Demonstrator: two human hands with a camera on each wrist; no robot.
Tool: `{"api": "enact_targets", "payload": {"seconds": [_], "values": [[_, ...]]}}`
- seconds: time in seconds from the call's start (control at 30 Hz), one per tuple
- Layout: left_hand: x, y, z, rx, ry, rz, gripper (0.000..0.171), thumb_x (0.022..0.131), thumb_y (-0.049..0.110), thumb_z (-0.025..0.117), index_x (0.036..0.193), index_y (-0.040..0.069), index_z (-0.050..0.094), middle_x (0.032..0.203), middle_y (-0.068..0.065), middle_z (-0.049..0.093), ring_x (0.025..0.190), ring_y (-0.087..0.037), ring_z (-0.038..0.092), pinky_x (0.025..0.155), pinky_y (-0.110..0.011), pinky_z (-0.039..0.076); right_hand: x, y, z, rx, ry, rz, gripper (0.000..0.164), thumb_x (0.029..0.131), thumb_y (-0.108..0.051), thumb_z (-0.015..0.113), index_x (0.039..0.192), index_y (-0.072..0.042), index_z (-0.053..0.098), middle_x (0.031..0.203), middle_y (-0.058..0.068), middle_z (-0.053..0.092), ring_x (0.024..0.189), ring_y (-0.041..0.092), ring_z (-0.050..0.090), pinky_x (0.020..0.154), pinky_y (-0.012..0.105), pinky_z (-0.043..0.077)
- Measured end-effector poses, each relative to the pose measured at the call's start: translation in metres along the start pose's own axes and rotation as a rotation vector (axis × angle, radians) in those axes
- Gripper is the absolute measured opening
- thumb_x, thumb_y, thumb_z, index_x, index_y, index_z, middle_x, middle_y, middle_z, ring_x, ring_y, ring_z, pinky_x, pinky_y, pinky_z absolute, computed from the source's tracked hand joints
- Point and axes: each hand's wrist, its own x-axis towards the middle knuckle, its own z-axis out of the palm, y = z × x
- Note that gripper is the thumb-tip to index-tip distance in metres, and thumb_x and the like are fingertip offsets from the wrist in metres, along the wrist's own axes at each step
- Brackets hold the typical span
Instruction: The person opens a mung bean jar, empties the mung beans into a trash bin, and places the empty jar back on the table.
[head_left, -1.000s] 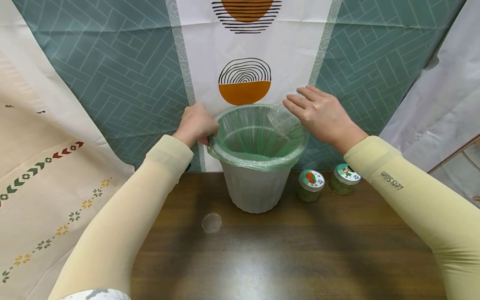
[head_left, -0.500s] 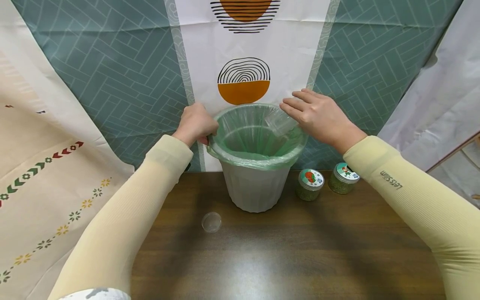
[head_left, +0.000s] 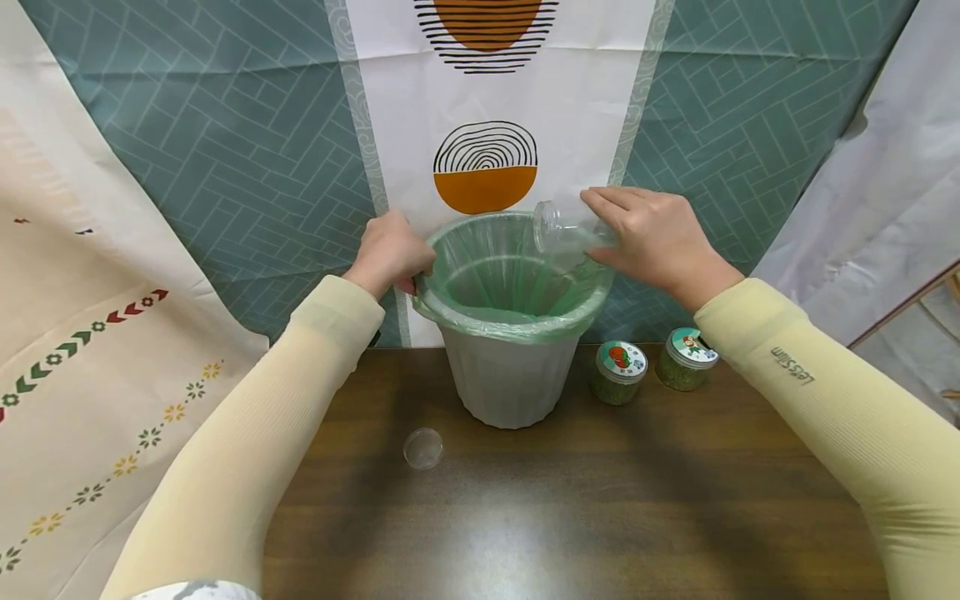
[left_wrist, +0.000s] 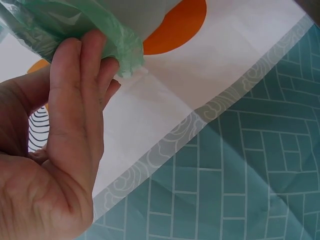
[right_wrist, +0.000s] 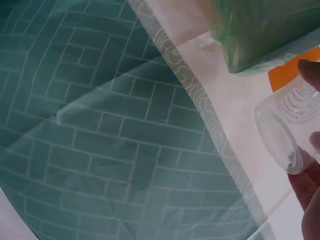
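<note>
A ribbed light trash bin (head_left: 508,379) stands on the wooden table, with a green plastic liner (head_left: 517,332) folded over its rim. My left hand (head_left: 392,252) grips the rim at its left side; the left wrist view has the fingers (left_wrist: 67,100) against the liner's edge. At the bin's right side, my right hand (head_left: 656,237) holds a clear plastic jar (head_left: 550,228) above the rim. The jar lies roughly on its side, its mouth to the left, and looks see-through. In the right wrist view the jar's bottom (right_wrist: 277,135) faces the camera.
A clear round lid (head_left: 423,448) lies on the table (head_left: 570,517) in front of the bin. Two lidded jars with green contents, one with a tomato label (head_left: 621,358) and another (head_left: 686,358), stand right of the bin. A patterned cloth (head_left: 247,150) hangs close behind.
My right hand has turned the clear jar from mouth-down in the bin to nearly level and lifted it above the rim. The left hand stays on the rim.
</note>
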Motion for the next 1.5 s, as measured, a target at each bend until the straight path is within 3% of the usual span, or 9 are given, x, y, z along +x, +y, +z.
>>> {"api": "enact_targets", "payload": {"seconds": [0.13, 0.33, 0.53, 0.73, 0.8, 1.03, 1.27, 1.5], "values": [[0.001, -0.001, 0.0, 0.004, -0.003, -0.003, 0.014, 0.071, 0.006, 0.056, 0.083, 0.001, 0.057, 0.074, -0.018, 0.065, 0.048, -0.022, 0.066, 0.046, -0.031, 0.053, -0.005, 0.002, -0.003, 0.068, 0.005, 0.173, 0.071, 0.064, -0.035, 0.083, 0.127, -0.013, 0.058, 0.118, 0.009, 0.066, 0.099, 0.028, 0.067, 0.074, 0.046, 0.054], [0.001, -0.005, 0.0, -0.004, -0.001, -0.002, 0.013, 0.071, 0.006, 0.057, 0.082, 0.0, 0.057, 0.073, -0.018, 0.065, 0.048, -0.022, 0.066, 0.046, -0.032, 0.053, -0.019, 0.005, -0.005, 0.234, 0.006, 0.414, 0.08, 0.068, -0.037, 0.08, 0.137, -0.017, 0.047, 0.125, 0.006, 0.062, 0.112, 0.026, 0.06, 0.088, 0.045, 0.051], [0.001, -0.008, 0.003, -0.005, 0.003, 0.003, 0.012, 0.071, 0.006, 0.057, 0.081, 0.0, 0.057, 0.072, -0.018, 0.065, 0.048, -0.022, 0.066, 0.046, -0.032, 0.053, -0.038, 0.015, -0.007, 0.315, 0.101, 0.564, 0.074, 0.068, -0.035, 0.08, 0.134, -0.021, 0.05, 0.123, 0.004, 0.061, 0.112, 0.023, 0.058, 0.091, 0.042, 0.048], [0.002, -0.011, 0.003, -0.004, -0.004, -0.004, 0.017, 0.071, 0.007, 0.057, 0.086, -0.001, 0.055, 0.077, -0.018, 0.064, 0.048, -0.022, 0.067, 0.047, -0.032, 0.054, -0.065, 0.026, -0.008, 0.33, 0.14, 0.731, 0.069, 0.063, -0.042, 0.082, 0.126, -0.028, 0.056, 0.118, -0.002, 0.064, 0.107, 0.018, 0.061, 0.088, 0.013, 0.043], [0.003, -0.011, 0.003, -0.004, -0.004, -0.007, 0.019, 0.071, 0.008, 0.058, 0.088, -0.001, 0.054, 0.079, -0.018, 0.062, 0.049, -0.021, 0.067, 0.048, -0.031, 0.054, -0.075, 0.031, -0.008, 0.331, 0.13, 0.797, 0.069, 0.064, -0.044, 0.082, 0.126, -0.03, 0.056, 0.119, -0.001, 0.064, 0.107, 0.018, 0.061, 0.087, 0.008, 0.039], [0.003, -0.009, 0.003, -0.016, 0.0, -0.003, 0.018, 0.071, 0.008, 0.059, 0.087, 0.0, 0.055, 0.079, -0.018, 0.063, 0.051, -0.023, 0.068, 0.048, -0.032, 0.055, -0.12, 0.044, -0.006, 0.364, 0.142, 0.983, 0.065, 0.067, -0.042, 0.081, 0.125, -0.029, 0.055, 0.118, 0.0, 0.062, 0.103, 0.003, 0.053, 0.084, 0.01, 0.038], [0.001, -0.005, 0.005, -0.019, 0.006, 0.009, 0.016, 0.071, 0.007, 0.058, 0.085, 0.001, 0.055, 0.077, -0.018, 0.063, 0.048, -0.021, 0.066, 0.048, -0.032, 0.055, -0.179, 0.059, 0.002, 0.4, 0.17, 1.207, 0.061, 0.066, -0.037, 0.082, 0.122, -0.028, 0.057, 0.104, -0.019, 0.055, 0.091, -0.009, 0.048, 0.08, 0.011, 0.038], [0.001, -0.004, 0.003, -0.02, 0.01, 0.01, 0.015, 0.072, 0.008, 0.059, 0.084, 0.001, 0.056, 0.078, -0.018, 0.063, 0.049, -0.021, 0.067, 0.048, -0.032, 0.055, -0.225, 0.073, 0.012, 0.464, 0.186, 1.442, 0.068, 0.068, -0.034, 0.081, 0.128, -0.027, 0.051, 0.108, -0.024, 0.051, 0.096, -0.009, 0.046, 0.086, 0.013, 0.037]]}}
